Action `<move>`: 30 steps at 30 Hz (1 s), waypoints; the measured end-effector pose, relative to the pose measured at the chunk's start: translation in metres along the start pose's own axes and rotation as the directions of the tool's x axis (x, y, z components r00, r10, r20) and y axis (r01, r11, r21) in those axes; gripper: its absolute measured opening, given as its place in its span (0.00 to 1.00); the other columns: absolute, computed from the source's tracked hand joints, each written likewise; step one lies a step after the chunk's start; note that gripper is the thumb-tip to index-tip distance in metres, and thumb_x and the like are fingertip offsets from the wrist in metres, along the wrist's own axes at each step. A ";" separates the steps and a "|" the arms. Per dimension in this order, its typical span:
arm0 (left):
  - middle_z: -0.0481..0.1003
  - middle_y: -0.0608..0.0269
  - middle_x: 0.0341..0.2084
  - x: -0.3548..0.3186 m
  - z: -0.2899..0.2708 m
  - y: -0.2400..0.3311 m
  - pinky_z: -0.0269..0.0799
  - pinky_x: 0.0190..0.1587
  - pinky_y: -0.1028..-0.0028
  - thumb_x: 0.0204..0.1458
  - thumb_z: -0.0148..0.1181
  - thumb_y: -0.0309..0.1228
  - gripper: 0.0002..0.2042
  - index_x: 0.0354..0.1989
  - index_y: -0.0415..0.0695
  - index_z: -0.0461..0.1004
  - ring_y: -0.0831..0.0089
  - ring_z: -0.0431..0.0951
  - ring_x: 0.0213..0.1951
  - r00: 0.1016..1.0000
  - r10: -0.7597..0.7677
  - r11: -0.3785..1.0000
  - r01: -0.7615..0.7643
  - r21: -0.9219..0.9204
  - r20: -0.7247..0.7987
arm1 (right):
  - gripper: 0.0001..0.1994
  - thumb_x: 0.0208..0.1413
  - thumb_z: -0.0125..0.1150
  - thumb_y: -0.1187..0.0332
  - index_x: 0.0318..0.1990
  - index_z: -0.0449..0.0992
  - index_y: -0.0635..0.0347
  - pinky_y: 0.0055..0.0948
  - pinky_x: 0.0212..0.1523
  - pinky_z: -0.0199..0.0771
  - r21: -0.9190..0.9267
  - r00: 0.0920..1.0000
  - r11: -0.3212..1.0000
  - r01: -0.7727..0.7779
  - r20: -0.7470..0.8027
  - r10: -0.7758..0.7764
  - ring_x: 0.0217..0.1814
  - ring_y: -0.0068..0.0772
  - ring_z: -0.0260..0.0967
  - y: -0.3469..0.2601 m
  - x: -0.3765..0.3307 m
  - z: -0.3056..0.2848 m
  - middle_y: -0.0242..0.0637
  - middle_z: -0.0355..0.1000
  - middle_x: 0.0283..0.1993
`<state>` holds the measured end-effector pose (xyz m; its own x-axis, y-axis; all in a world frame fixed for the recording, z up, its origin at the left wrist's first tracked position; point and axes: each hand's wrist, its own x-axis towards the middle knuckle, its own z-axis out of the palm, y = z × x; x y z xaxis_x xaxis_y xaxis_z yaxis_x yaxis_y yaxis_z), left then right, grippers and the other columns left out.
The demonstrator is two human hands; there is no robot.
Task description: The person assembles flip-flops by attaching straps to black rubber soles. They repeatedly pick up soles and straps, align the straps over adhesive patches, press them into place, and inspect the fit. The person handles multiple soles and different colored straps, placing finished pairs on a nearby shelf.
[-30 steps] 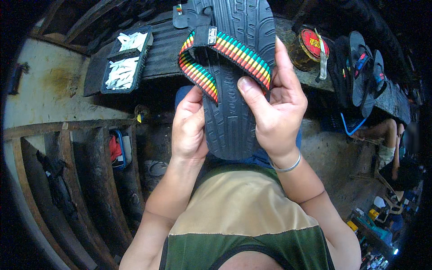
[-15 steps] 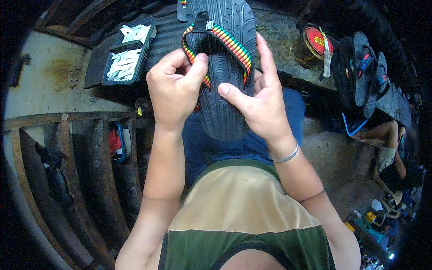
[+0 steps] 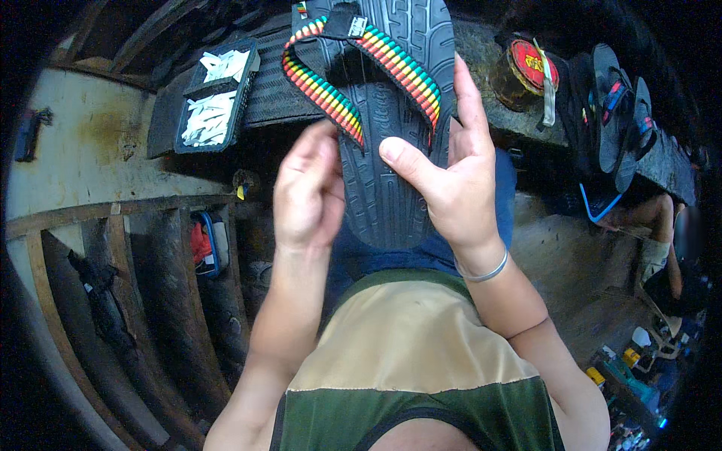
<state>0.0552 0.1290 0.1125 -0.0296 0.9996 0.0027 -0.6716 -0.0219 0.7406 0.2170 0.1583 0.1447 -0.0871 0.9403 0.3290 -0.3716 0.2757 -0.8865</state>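
Note:
A black flip-flop (image 3: 391, 199) with a grooved footbed is held up in front of me, toe end away. Its strap (image 3: 402, 64) is striped red, yellow and green and forms a V from the toe post. My right hand (image 3: 459, 173) grips the right edge of the sole, thumb on the footbed and fingers round the side. Beside the left edge, near the lower end of the strap, is my left hand (image 3: 310, 188). It is smeared by motion, and I cannot make out whether its fingertips touch the sandal.
A black basket (image 3: 184, 143) of white strips sits on the bench at left. A round tin (image 3: 519, 83) with a red lid and a knife (image 3: 547, 86) on it stand at right, near more sandals (image 3: 605, 113). Wooden slats (image 3: 128, 248) run at lower left. Another person's leg (image 3: 658, 233) shows far right.
My left hand has let go of the left strap and moved down towards me. The sandal, still in my right hand, has shifted slightly right and nearer, showing the whole left strap.

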 end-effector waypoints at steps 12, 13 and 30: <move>0.81 0.52 0.53 -0.030 0.010 0.002 0.78 0.57 0.71 0.66 0.59 0.23 0.19 0.64 0.30 0.72 0.70 0.83 0.51 1.000 -0.005 0.991 0.003 0.132 0.016 | 0.47 0.54 0.67 0.84 0.78 0.45 0.69 0.37 0.68 0.71 0.069 0.999 0.998 -0.007 -0.041 0.010 0.67 0.37 0.70 -0.017 -0.004 0.012 0.50 0.70 0.67; 0.81 0.52 0.53 -0.032 0.011 0.003 0.78 0.57 0.71 0.66 0.59 0.23 0.19 0.64 0.30 0.72 0.71 0.83 0.51 1.000 0.010 0.987 -0.011 0.160 0.008 | 0.47 0.54 0.67 0.84 0.78 0.45 0.69 0.36 0.68 0.71 0.063 0.999 0.998 -0.012 -0.034 0.014 0.67 0.36 0.70 -0.017 -0.004 0.012 0.51 0.70 0.67; 0.82 0.55 0.47 -0.044 0.020 0.017 0.75 0.54 0.73 0.63 0.56 0.17 0.17 0.59 0.32 0.77 0.73 0.81 0.49 0.973 0.230 0.706 -0.184 0.683 0.025 | 0.45 0.53 0.69 0.85 0.77 0.49 0.71 0.36 0.70 0.69 -0.021 0.998 0.998 0.064 -0.014 -0.065 0.68 0.37 0.69 -0.028 0.000 0.010 0.50 0.69 0.69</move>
<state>0.0596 0.0855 0.1385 -0.1646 0.9680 0.1893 0.0369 -0.1858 0.9819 0.2181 0.1485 0.1728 -0.0497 0.9233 0.3810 -0.3571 0.3398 -0.8701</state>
